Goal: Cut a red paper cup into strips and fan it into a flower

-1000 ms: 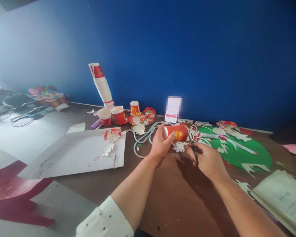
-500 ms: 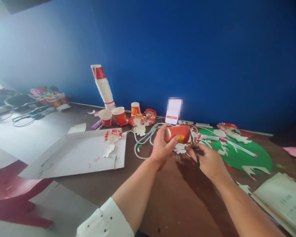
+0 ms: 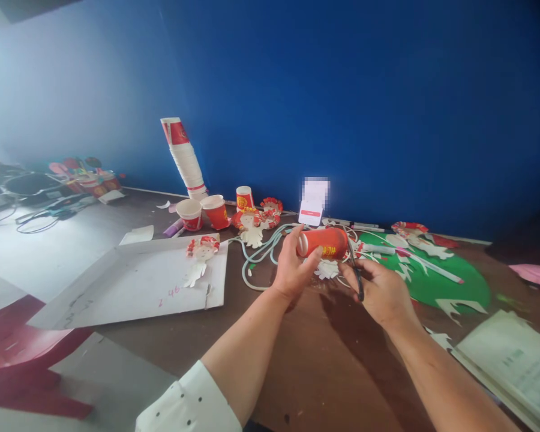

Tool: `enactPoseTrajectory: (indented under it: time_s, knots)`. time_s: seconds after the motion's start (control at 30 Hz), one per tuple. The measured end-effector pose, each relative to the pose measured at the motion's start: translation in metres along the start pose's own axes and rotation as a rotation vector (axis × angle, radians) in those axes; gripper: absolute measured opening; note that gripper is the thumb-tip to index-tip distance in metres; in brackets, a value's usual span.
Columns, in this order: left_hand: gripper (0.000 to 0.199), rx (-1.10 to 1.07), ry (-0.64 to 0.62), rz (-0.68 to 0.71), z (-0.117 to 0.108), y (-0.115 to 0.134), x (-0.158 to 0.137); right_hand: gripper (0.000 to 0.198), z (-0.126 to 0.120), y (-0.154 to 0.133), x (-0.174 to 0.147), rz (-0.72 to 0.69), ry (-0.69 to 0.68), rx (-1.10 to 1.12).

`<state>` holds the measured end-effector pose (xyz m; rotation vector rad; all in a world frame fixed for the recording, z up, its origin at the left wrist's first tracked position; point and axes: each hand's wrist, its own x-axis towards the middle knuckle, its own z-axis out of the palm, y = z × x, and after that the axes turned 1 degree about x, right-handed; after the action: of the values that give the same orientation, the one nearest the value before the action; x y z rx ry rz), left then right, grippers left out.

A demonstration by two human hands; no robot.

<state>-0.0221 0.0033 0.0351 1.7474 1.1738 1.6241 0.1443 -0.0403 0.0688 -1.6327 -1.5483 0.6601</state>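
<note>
A red paper cup (image 3: 326, 242) with yellow lettering lies sideways in the grip of my left hand (image 3: 292, 264), held above the table. My right hand (image 3: 382, 291) is closed round dark-handled scissors (image 3: 359, 282), whose blades meet the cup's right end. How far the blades are parted cannot be made out. Just under the cup is a white paper cutout (image 3: 327, 269). Behind my left hand runs a loop of pale cable (image 3: 252, 264). A phone (image 3: 311, 210) with a lit screen stands against the blue wall.
Left of my hands lies a white board (image 3: 135, 282) bearing a paper figure (image 3: 201, 252). Behind it rise a tall cup stack (image 3: 186, 165) and loose red cups (image 3: 216, 212). On the right are a green sheet (image 3: 459, 276) with a marker (image 3: 436, 270), and a book (image 3: 513, 360).
The cup has turned slightly in my left hand, its lettering now lower and its open end less visible. The whole view has shifted a little; both hands keep their holds.
</note>
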Motion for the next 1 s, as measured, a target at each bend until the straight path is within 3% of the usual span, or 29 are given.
enactPoseTrajectory:
  time_s: [0.27,0.4,0.53,0.6,0.8,1.0]
  knots:
    - [0.061,-0.046,0.006,-0.018,0.0,-0.002,0.0,0.034,-0.002,0.002,0.001,-0.048,0.045,-0.034]
    - [0.061,-0.052,0.024,-0.03,0.001,-0.002,0.0,0.039,-0.006,0.017,0.01,0.056,0.281,0.183]
    - [0.061,-0.031,0.016,-0.023,0.001,-0.001,0.0,0.042,-0.012,0.029,0.019,0.061,0.473,0.319]
    - [0.061,-0.03,0.008,-0.02,0.0,-0.001,0.0,0.041,-0.014,0.027,0.019,0.053,0.435,0.276]
    - [0.063,-0.02,-0.027,-0.026,-0.001,0.001,0.0,0.038,-0.009,0.014,0.01,-0.003,0.038,0.18]
    - [0.064,-0.013,-0.076,-0.026,-0.001,0.002,-0.002,0.03,-0.01,0.008,0.006,-0.019,-0.076,0.205]
